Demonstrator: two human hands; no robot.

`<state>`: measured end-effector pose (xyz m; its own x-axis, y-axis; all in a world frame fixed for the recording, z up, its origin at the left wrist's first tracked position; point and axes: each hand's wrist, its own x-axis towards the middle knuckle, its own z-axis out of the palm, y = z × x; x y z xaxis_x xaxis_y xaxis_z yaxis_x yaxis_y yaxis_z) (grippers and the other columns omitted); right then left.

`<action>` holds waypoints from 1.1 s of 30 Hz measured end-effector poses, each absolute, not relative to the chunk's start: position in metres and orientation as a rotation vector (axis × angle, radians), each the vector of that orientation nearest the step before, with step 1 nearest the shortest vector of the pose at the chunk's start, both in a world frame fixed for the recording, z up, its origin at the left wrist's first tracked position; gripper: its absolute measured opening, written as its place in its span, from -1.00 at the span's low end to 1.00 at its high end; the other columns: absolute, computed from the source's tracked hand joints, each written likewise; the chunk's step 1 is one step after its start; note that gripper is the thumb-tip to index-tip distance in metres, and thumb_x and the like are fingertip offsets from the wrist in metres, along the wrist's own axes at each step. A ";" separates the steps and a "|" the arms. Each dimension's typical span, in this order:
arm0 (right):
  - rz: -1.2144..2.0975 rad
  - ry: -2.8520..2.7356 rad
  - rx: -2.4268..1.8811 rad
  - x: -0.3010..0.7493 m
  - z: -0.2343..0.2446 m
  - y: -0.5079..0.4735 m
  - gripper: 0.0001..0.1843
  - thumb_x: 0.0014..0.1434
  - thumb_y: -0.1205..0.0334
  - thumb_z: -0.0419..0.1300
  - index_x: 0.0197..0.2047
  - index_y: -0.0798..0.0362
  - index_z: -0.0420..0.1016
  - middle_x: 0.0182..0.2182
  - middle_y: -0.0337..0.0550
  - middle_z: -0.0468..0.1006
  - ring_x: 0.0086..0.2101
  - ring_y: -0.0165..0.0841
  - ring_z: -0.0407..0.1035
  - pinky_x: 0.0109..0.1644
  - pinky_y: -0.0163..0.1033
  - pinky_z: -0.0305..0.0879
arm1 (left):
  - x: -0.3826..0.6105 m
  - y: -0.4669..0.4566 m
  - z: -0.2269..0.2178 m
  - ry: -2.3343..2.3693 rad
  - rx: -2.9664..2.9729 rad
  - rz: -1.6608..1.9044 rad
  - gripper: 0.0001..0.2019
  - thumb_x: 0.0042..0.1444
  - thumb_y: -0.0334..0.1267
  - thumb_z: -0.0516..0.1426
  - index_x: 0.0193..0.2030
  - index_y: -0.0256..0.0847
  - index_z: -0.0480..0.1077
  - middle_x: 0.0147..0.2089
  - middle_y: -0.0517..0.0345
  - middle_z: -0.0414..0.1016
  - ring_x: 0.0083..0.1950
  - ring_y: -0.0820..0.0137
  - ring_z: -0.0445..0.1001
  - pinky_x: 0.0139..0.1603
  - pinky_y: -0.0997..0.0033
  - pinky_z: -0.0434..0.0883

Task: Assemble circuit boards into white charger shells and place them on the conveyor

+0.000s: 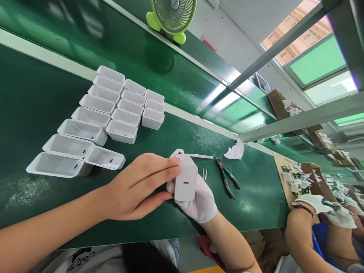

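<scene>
The gloved right hand (202,201) is grasping a white casing (185,176) over the near desk (261,201), left of the pliers (223,170). The bare left hand (139,185) is touching it; I cannot tell if that grip is clenching.

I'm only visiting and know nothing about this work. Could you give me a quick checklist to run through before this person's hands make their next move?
1. Right hand has a grip on the white casing: ok, its fingers wrap around it.
2. Left hand is at the casing: ok, its fingertips lie against the side.
3. Both hands gloved: not ok, the right wears a white glove, the left is bare.
4. Slot in view: ok, it faces the camera.
5. Inside of the held casing free of scraps: cannot tell, it is hidden from this view.
6. Cutting pliers apart from both hands: ok, they lie on the green table.
</scene>
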<state>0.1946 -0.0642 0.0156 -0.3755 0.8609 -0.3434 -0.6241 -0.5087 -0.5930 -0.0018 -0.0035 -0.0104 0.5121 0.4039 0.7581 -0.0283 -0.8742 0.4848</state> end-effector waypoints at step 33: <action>1.973 -0.501 -0.660 0.196 0.012 -0.065 -0.56 0.31 0.09 0.36 0.19 -0.05 0.41 -0.14 -0.16 0.61 -0.18 -0.33 0.58 -0.27 -0.40 0.50 | -0.001 -0.003 -0.010 0.294 2.334 1.363 -0.37 0.25 -0.50 0.14 0.44 -0.38 0.12 0.27 -0.24 0.37 0.22 0.20 0.40 0.19 0.16 0.45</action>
